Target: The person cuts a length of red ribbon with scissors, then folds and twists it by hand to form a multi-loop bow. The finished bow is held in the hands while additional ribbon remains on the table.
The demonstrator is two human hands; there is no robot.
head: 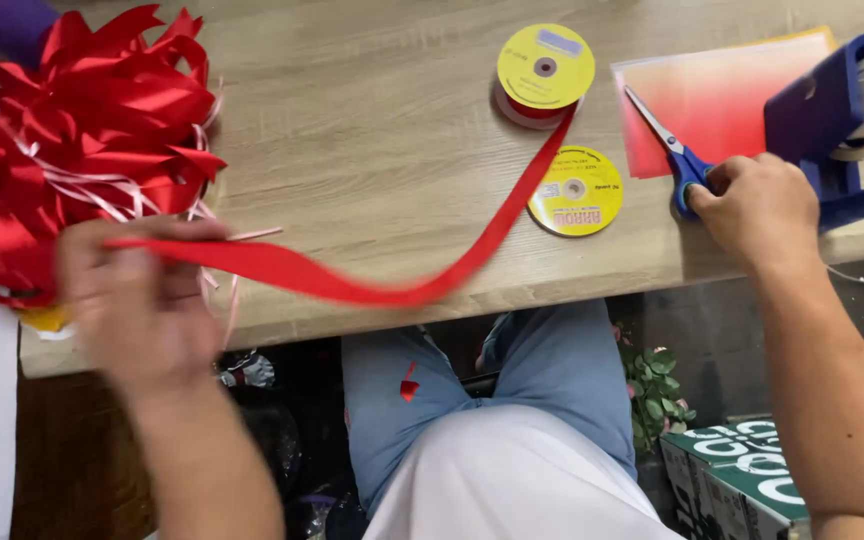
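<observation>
I see the wooden counter (372,120) under both hands. Just above my left hand (137,300) sits a big red ribbon bow (77,130). The left fingers, blurred, are pinched on the end of a red ribbon (372,290), which runs up right to a yellow spool (544,70). My right hand (757,210) has its fingers curled into the handles of blue scissors (674,155), beside a blue tape dispenser (832,110).

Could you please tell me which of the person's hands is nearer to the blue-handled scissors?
The right hand: it rests on the handles of the scissors. The left hand is far across the table, holding the red ribbon.
</observation>
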